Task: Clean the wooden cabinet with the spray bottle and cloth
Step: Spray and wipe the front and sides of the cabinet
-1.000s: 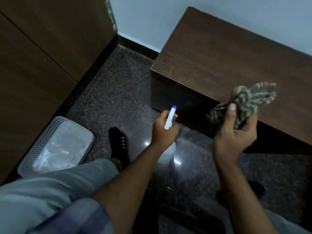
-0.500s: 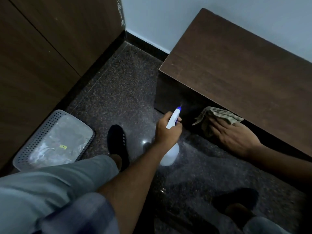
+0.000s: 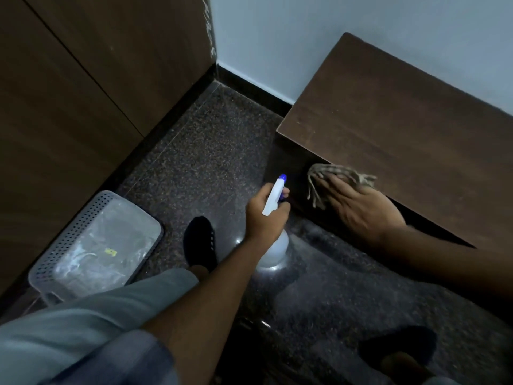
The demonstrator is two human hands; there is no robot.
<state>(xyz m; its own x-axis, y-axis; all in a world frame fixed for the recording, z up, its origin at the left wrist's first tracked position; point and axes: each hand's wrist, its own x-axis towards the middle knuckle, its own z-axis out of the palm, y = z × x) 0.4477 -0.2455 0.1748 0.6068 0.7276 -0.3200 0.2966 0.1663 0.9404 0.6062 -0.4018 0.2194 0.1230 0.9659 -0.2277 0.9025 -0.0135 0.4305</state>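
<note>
Two hands are sharing the work, and the scene reads from the left like this. A perforated plastic basket (image 3: pixel 94 245) is sitting on the speckled floor (image 3: pixel 194 151) beside the tall wood panelling (image 3: pixel 69 87), well clear of the job, with one dark-socked foot (image 3: pixel 200 241) planted just right of it. Next, the left hand (image 3: pixel 265 215) is wrapping closed around the neck of the spray bottle (image 3: pixel 273 223), a finger lying near the trigger and the blue nozzle (image 3: pixel 282 177) aiming toward the dark front face of the wooden cabinet (image 3: pixel 402 126); the pale body of the bottle is hanging below the fist. Further right, the right hand (image 3: pixel 361 207) is lying flat with fingers spread, pressing the striped cloth (image 3: pixel 337 175) against the cabinet front just under the overhanging top, with loose folds trailing out to the left of the fingers.

To do this step well, I judge the cloth should be bunching fully under the palm so the trailing folds are not dragging, and strokes should be running along the grain with even pressure, overlapping each pass. Whether mist is leaving the nozzle is unclear. Short bursts ahead of the cloth, not onto the hand, would be keeping drips off the floor, which is looking glossy enough to turn slippery underfoot in socks.
</note>
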